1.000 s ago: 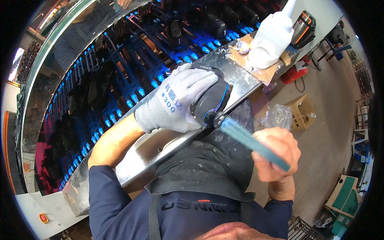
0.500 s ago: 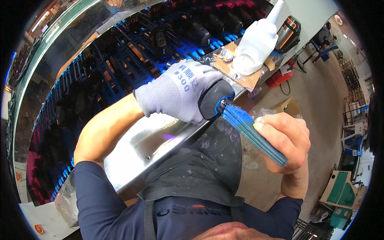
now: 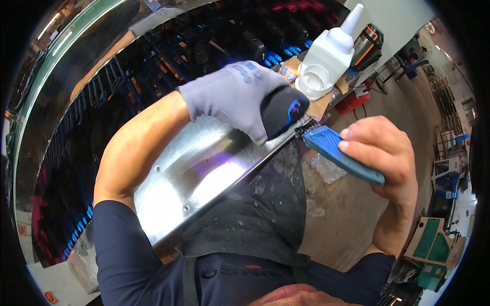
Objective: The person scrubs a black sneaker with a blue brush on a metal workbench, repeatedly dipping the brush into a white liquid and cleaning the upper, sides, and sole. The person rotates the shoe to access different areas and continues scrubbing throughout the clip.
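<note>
My left hand [image 3: 232,97], in a grey knit glove, is wrapped round a black rounded piece [image 3: 278,115] that looks like the end of a shoe. A bright blue line curves along the edge of its end face. Bare, my right hand [image 3: 383,150] grips a flat blue brush [image 3: 339,153] by its ridged handle, thumb and fingers pinched on it. The brush's dark bristles point at the black piece, just to the right and below it, with a small gap between. Most of the black piece's back is hidden under the glove.
A shiny metal ledge [image 3: 173,186] lies under my left arm. Beyond it is a dark rack [image 3: 168,71] with black pieces and blue tips. A white nozzle bottle [image 3: 326,56], a small clear cup [image 3: 314,81] and a black-orange flask [image 3: 367,43] stand at the far right corner.
The brush has come away from the black piece's edge, moving right with my right hand. My left hand has shifted slightly right and turned the piece, so its blue-lined end faces more upward.
</note>
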Tool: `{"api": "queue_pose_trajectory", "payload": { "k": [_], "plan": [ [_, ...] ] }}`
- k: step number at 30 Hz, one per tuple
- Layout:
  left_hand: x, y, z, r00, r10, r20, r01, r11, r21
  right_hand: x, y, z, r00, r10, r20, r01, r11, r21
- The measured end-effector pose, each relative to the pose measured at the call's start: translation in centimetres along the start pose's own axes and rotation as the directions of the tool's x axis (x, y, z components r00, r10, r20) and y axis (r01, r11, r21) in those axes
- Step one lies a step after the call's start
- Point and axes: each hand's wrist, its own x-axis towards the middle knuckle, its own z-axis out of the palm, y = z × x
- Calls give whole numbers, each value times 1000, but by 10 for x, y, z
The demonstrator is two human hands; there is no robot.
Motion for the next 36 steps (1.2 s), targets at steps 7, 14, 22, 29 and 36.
{"api": "queue_pose_trajectory", "payload": {
  "k": [7, 14, 22, 29, 36],
  "plan": [
    [-36, -97, 50, 872, -391, -295, 234, 861, -452, -66, 70, 82, 578, 805, -134, -494, 476, 727],
    [-74, -74, 78, 771, -511, -381, -149, 436, -887, -77, 153, 125, 378, 882, -280, -633, 467, 617],
    [-79, -63, 54, 878, -347, -329, -334, 49, -941, -37, 200, 139, 493, 806, -327, -831, 548, 96],
    [-100, -59, 137, 827, -536, -170, -436, -419, -796, -22, 208, 151, 584, 774, -246, -810, 575, -113],
    [-132, -84, 156, 904, -425, -50, -277, -491, -826, -36, 229, 146, 251, 957, -147, -785, 291, 547]
  ]
}}
